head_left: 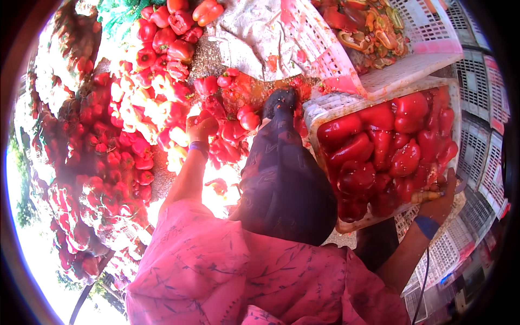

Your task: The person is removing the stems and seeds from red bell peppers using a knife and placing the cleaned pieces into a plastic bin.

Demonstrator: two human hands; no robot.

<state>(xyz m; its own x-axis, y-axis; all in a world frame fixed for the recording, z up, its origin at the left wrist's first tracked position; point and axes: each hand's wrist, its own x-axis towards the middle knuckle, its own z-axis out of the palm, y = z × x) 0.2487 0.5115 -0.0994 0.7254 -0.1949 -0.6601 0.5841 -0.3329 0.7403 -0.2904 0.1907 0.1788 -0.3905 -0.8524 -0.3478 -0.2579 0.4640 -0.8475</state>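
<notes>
My left hand (201, 129) reaches forward into a heap of red bell peppers (173, 89) on the ground, its fingers curled around a red pepper. Bright sunlight washes out part of that heap. By the near right corner of a white plastic crate (342, 226), my right hand (440, 201) is closed, with yellowish-orange coverings or scraps at its fingers. A small greyish tip sticks out beside it; what it belongs to I cannot make out. Large, wet-looking red peppers (374, 146) fill the crate, with small pale seeds on them.
Beyond the full crate, a pink-and-white crate (433, 54) holds pepper cores and scraps (374, 32). Stacked perforated crates (476, 81) line the right side. Mesh sacks of red peppers (97, 206) stand at left. A dirty white sheet (254, 38) lies ahead of my dark-trousered leg (281, 184).
</notes>
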